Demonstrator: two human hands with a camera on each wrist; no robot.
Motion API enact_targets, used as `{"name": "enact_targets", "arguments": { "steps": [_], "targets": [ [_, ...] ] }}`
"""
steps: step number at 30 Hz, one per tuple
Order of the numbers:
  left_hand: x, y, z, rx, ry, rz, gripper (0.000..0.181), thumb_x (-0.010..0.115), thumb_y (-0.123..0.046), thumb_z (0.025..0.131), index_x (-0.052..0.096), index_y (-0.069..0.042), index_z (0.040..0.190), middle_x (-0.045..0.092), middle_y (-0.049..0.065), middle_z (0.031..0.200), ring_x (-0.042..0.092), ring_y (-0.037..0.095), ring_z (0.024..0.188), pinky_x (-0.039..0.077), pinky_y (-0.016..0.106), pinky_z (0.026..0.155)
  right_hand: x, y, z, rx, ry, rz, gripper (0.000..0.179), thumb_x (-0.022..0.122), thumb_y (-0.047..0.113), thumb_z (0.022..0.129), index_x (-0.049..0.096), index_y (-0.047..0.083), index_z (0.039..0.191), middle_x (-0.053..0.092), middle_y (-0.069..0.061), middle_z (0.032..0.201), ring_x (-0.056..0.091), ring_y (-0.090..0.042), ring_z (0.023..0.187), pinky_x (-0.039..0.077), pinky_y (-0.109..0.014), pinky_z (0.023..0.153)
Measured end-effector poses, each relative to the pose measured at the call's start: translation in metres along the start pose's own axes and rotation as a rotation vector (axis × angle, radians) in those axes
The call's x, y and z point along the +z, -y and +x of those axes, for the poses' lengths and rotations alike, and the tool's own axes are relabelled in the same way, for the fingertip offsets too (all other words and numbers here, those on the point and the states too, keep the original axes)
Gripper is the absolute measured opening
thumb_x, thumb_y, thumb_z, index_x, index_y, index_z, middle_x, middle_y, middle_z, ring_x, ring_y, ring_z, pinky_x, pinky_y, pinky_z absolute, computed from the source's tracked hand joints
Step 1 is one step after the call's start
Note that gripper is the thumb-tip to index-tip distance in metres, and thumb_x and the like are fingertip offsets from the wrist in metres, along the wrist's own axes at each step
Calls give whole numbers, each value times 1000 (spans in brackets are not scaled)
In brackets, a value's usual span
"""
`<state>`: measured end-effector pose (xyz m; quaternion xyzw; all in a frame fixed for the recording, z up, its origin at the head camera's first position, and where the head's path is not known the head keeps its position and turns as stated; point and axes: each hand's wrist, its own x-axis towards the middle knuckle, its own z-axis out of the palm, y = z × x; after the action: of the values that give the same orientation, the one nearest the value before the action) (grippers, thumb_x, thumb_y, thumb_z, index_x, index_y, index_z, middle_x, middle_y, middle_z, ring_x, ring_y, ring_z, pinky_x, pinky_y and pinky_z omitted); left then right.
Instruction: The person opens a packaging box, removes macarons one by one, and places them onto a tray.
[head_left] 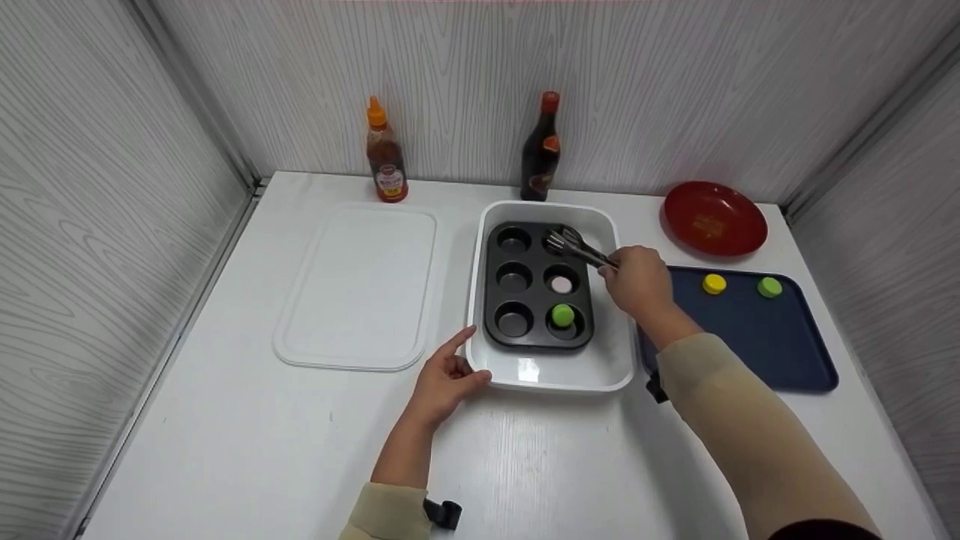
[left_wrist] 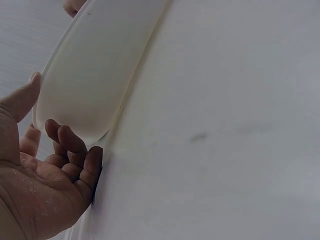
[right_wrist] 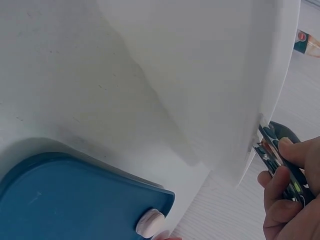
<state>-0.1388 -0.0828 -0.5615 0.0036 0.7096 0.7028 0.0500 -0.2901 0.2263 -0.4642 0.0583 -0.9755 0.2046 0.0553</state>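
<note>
My right hand [head_left: 640, 281] grips metal tongs [head_left: 589, 253], their fork-like ends over the far right cup of a dark muffin tin [head_left: 538, 330]. I cannot tell whether anything is between those ends. In the right wrist view, the fingers and thumb wrap round the tongs' handles. The tin sits inside a white rectangular bin [head_left: 559, 384]. A pale pink, macaron-like disc [head_left: 561, 284] lies in the middle right cup, and a green one [head_left: 562, 315] in the near right cup. My left hand [head_left: 442, 382] touches the bin's near left corner, thumb and index finger extended along its rim.
Right of the bin, a dark blue tray [head_left: 750, 337] bears a yellow disc [head_left: 714, 283] and a green disc [head_left: 769, 287]. Behind it is a red bowl [head_left: 712, 217]. A translucent lid [head_left: 360, 289] lies at left. A sauce bottle [head_left: 388, 165] and a dark bottle [head_left: 541, 154] stand by the back wall.
</note>
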Motion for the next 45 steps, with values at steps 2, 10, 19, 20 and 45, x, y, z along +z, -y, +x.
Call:
{"name": "enact_targets", "arguments": {
  "steps": [2,10,19,20,45],
  "targets": [
    [0,-1,0,9,0,-3,80,85,-1,85,51,-6,157,59,4,77,53,15,71,45,24,63,-2,1,0,1,-6,12,20,72,15,100,80,-3,101,75,-19,93,67,-34,83,55,-51,77],
    [0,-5,-1,1,-2,-6,79,85,-2,86,50,-6,157,59,4,78,53,14,71,45,24,63,-13,2,-4,16,-25,53,22,72,15,101,79,-4,106,75,-19,96,65,-33,82,55,-49,76],
    [0,-3,0,4,-1,4,79,85,-2,86,51,-7,157,59,4,77,53,14,70,45,25,64,-28,1,-13,6,-25,71,25,73,16,101,79,-4,114,74,-20,102,62,-34,86,55,-50,80],
    [0,-3,0,5,-1,9,79,85,-2,86,51,-7,157,60,4,77,53,13,70,45,25,63,-30,0,-15,5,-21,68,26,73,17,101,78,-4,115,73,-20,104,62,-35,88,55,-50,82],
    [0,-2,1,-6,-3,7,80,85,-2,85,51,-10,157,59,2,78,53,14,72,45,24,65,-98,-34,-50,-94,-293,71,27,76,9,97,77,-7,119,72,-29,109,68,-44,96,55,-62,89]
  ]
}}
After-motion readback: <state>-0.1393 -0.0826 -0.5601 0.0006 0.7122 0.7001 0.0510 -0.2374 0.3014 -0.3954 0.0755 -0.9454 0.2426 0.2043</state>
